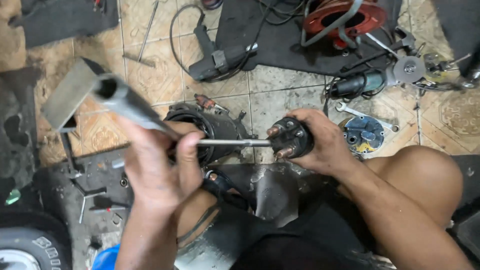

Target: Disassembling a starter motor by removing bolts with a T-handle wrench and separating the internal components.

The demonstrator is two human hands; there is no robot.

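Two bare hands work together over a tiled floor, seen from above. The right hand (320,142) is wrapped fully around a small black cylindrical part (292,137) with copper-coloured studs on its end face, fingers closed tight so the part sits braced and level. The left hand (160,165) is clenched around the handle of a long socket driver (150,117), whose thin steel shaft runs straight from that fist to the stud face of the part, apparently seated on a fastener there. Holding the part firm in one fist while the tool lines up on its axis looks meant to stop it turning.

Both forearms come up from the bottom of the view, wrists bent inward toward each other, the right arm passing over a bare knee (425,180).

Just behind the driver shaft, beyond the left fingers, lies a round dark motor housing (205,130) on the floor. Further out from the right hand sit a blue-grey round plate (362,135) and a spanner (350,108). Well beyond both grips are a black power drill (220,57), an angle grinder (380,77) and an orange cable reel (345,17). Near the left elbow, a tyre (30,245) shows.
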